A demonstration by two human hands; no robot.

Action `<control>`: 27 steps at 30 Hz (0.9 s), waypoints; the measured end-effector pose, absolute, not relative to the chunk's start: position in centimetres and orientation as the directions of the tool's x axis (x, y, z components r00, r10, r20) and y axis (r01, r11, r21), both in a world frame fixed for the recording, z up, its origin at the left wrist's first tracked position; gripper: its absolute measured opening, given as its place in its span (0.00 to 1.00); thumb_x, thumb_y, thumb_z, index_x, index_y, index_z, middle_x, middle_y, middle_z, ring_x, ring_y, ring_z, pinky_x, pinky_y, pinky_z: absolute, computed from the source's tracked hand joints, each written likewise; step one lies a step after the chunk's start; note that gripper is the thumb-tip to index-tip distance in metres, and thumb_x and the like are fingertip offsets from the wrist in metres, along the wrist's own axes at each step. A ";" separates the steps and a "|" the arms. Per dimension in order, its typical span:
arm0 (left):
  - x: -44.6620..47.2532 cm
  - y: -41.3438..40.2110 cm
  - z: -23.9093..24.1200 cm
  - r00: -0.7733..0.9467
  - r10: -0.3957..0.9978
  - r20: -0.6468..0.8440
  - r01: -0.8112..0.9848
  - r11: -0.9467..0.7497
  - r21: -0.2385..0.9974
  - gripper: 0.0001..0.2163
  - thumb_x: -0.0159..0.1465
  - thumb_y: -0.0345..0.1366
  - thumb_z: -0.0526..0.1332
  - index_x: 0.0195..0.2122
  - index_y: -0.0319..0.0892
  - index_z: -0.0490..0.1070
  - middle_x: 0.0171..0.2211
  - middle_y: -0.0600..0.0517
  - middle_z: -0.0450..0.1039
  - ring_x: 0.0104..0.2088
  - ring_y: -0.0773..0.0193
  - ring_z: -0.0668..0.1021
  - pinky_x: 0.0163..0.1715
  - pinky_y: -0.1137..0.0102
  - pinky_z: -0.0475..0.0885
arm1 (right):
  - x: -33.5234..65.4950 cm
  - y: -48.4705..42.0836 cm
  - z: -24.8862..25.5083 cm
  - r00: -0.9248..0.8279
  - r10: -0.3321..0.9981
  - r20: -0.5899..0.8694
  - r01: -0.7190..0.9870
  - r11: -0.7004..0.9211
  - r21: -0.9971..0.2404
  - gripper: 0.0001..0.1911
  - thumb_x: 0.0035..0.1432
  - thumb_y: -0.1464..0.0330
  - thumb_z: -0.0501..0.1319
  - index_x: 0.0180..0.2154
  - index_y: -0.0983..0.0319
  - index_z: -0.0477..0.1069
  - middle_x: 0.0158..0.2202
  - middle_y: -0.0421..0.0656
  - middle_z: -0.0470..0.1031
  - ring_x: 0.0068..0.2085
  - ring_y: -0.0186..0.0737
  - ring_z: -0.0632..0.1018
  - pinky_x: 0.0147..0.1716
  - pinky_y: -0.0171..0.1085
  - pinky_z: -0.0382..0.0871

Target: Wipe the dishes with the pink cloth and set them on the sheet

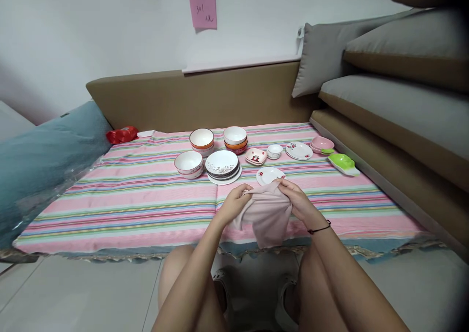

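Observation:
Both my hands hold a pale pink cloth (pixel 268 215) over the near edge of the striped mat (pixel 139 200). My left hand (pixel 236 202) is closed on the cloth's upper left part. My right hand (pixel 298 200), with a dark cord at the wrist, is closed on its upper right part. The cloth hangs down between them. Just beyond the hands lies a small white plate with red flowers (pixel 269 174).
Further back stand stacked bowls (pixel 201 140), more bowls (pixel 235 139), a white bowl (pixel 188 163), a stack of patterned plates (pixel 223 166), small pink dishes (pixel 322 144), and a green leaf dish (pixel 343 164). A teal cushion (pixel 44 156) lies left; sofa cushions (pixel 395 102) rise right.

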State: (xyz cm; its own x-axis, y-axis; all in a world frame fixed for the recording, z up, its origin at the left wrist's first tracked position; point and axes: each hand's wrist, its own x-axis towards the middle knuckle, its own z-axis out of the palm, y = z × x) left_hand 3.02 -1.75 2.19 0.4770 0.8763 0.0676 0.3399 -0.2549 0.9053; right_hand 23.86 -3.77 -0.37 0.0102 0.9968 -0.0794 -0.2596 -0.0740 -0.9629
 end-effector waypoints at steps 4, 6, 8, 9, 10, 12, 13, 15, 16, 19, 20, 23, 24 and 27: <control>3.3 -1.5 4.3 0.392 0.919 0.050 0.490 -0.254 0.834 0.14 0.65 0.42 0.50 0.29 0.40 0.68 0.29 0.51 0.72 0.32 0.61 0.73 0.32 0.70 0.67 | 24.3 -3.4 -1.3 0.208 0.978 -0.022 -0.175 0.015 -0.985 0.20 0.44 0.58 0.68 0.38 0.61 0.71 0.34 0.41 0.73 0.35 0.37 0.71 0.33 0.34 0.63; 3.7 -1.3 5.5 0.325 0.944 0.053 0.594 -0.247 0.765 0.16 0.67 0.41 0.47 0.29 0.40 0.69 0.30 0.48 0.74 0.33 0.59 0.75 0.33 0.69 0.68 | 23.9 -3.5 -1.6 0.275 0.961 0.012 -0.149 0.055 -0.987 0.20 0.44 0.58 0.68 0.38 0.60 0.71 0.33 0.40 0.73 0.33 0.36 0.69 0.32 0.33 0.62; 4.3 -1.2 6.6 0.267 0.962 0.058 0.704 -0.236 0.670 0.18 0.68 0.40 0.46 0.29 0.39 0.71 0.32 0.45 0.76 0.35 0.56 0.76 0.35 0.66 0.68 | 23.0 -4.0 -1.6 0.227 0.974 0.020 -0.158 0.058 -0.986 0.18 0.46 0.56 0.67 0.36 0.61 0.73 0.31 0.40 0.73 0.31 0.36 0.69 0.30 0.34 0.63; 4.8 -1.3 7.2 0.245 0.968 0.060 0.755 -0.229 0.615 0.19 0.68 0.40 0.46 0.29 0.38 0.72 0.32 0.43 0.76 0.36 0.54 0.77 0.37 0.65 0.68 | 22.4 -4.2 -1.6 0.161 0.987 0.014 -0.173 0.042 -0.984 0.18 0.46 0.55 0.67 0.34 0.62 0.75 0.29 0.41 0.73 0.30 0.36 0.70 0.29 0.34 0.63; 5.3 -1.4 7.7 0.230 0.971 0.060 0.799 -0.223 0.558 0.19 0.68 0.40 0.46 0.29 0.38 0.73 0.32 0.41 0.77 0.38 0.51 0.78 0.38 0.63 0.68 | 21.7 -4.5 -1.5 0.083 0.997 0.000 -0.195 0.017 -0.981 0.18 0.46 0.55 0.67 0.35 0.62 0.76 0.29 0.42 0.74 0.29 0.37 0.71 0.29 0.35 0.65; 6.8 -1.9 8.5 0.229 0.972 0.048 0.863 -0.225 0.452 0.19 0.68 0.40 0.48 0.30 0.37 0.76 0.33 0.38 0.77 0.40 0.48 0.78 0.40 0.61 0.68 | 20.3 -5.1 -1.3 -0.035 0.999 -0.018 -0.260 -0.026 -0.965 0.21 0.47 0.54 0.67 0.41 0.60 0.76 0.38 0.44 0.78 0.36 0.41 0.76 0.33 0.37 0.69; 7.5 -2.2 8.9 0.238 0.971 0.036 0.883 -0.232 0.407 0.19 0.68 0.39 0.48 0.32 0.36 0.76 0.34 0.37 0.78 0.41 0.47 0.79 0.40 0.61 0.69 | 19.5 -5.3 -1.3 -0.066 0.998 -0.022 -0.301 -0.041 -0.953 0.23 0.49 0.53 0.66 0.44 0.58 0.75 0.41 0.45 0.78 0.39 0.43 0.77 0.35 0.39 0.70; 9.0 -2.6 9.5 0.252 0.968 0.010 0.912 -0.241 0.332 0.18 0.68 0.38 0.49 0.36 0.35 0.77 0.36 0.37 0.78 0.42 0.48 0.79 0.40 0.62 0.70 | 18.4 -5.6 -1.3 -0.092 0.996 -0.023 -0.376 -0.056 -0.925 0.23 0.51 0.53 0.64 0.47 0.56 0.73 0.46 0.44 0.77 0.45 0.45 0.76 0.40 0.40 0.70; 9.6 -2.6 9.8 0.245 0.969 0.000 0.925 -0.234 0.298 0.18 0.68 0.36 0.49 0.37 0.34 0.77 0.37 0.36 0.78 0.42 0.48 0.79 0.40 0.62 0.70 | 18.0 -5.7 -1.4 -0.091 0.996 -0.024 -0.405 -0.059 -0.912 0.23 0.52 0.53 0.63 0.47 0.55 0.72 0.48 0.43 0.76 0.47 0.45 0.75 0.42 0.41 0.70; 10.4 -2.2 11.1 0.190 0.982 -0.001 0.958 -0.185 0.217 0.16 0.68 0.33 0.49 0.41 0.31 0.76 0.40 0.32 0.77 0.44 0.47 0.79 0.41 0.60 0.71 | 17.3 -5.7 -1.9 -0.078 0.996 -0.036 -0.456 -0.068 -0.888 0.21 0.52 0.53 0.63 0.46 0.55 0.72 0.47 0.42 0.76 0.48 0.44 0.75 0.46 0.41 0.69; 10.3 -1.9 11.6 0.175 0.985 0.002 0.965 -0.171 0.200 0.15 0.67 0.32 0.51 0.42 0.31 0.76 0.40 0.32 0.77 0.45 0.47 0.78 0.42 0.60 0.71 | 17.3 -5.7 -2.0 -0.075 0.996 -0.042 -0.460 -0.072 -0.885 0.21 0.51 0.53 0.63 0.44 0.56 0.72 0.45 0.42 0.77 0.47 0.44 0.75 0.45 0.41 0.69; 9.7 -0.9 13.5 0.162 0.987 -0.004 0.970 -0.158 0.184 0.11 0.63 0.30 0.56 0.41 0.34 0.77 0.40 0.34 0.77 0.44 0.49 0.79 0.42 0.63 0.71 | 17.4 -5.5 -2.1 -0.057 0.997 -0.048 -0.444 -0.069 -0.893 0.19 0.48 0.54 0.66 0.38 0.58 0.73 0.38 0.43 0.77 0.43 0.44 0.76 0.44 0.41 0.69; 9.4 -0.6 14.0 0.162 0.987 -0.002 0.969 -0.159 0.188 0.11 0.63 0.30 0.56 0.41 0.34 0.77 0.40 0.35 0.77 0.44 0.49 0.79 0.42 0.63 0.70 | 17.6 -5.4 -2.1 -0.048 0.998 -0.044 -0.434 -0.060 -0.899 0.19 0.48 0.54 0.67 0.38 0.59 0.73 0.38 0.43 0.77 0.43 0.44 0.76 0.44 0.41 0.69; 8.8 -0.3 15.0 0.196 0.981 0.009 0.951 -0.192 0.243 0.12 0.63 0.32 0.54 0.37 0.35 0.78 0.39 0.36 0.77 0.44 0.47 0.78 0.41 0.62 0.69 | 17.9 -5.2 -2.0 -0.030 0.999 -0.011 -0.410 -0.022 -0.912 0.21 0.50 0.54 0.65 0.42 0.58 0.73 0.46 0.45 0.76 0.49 0.45 0.75 0.48 0.41 0.68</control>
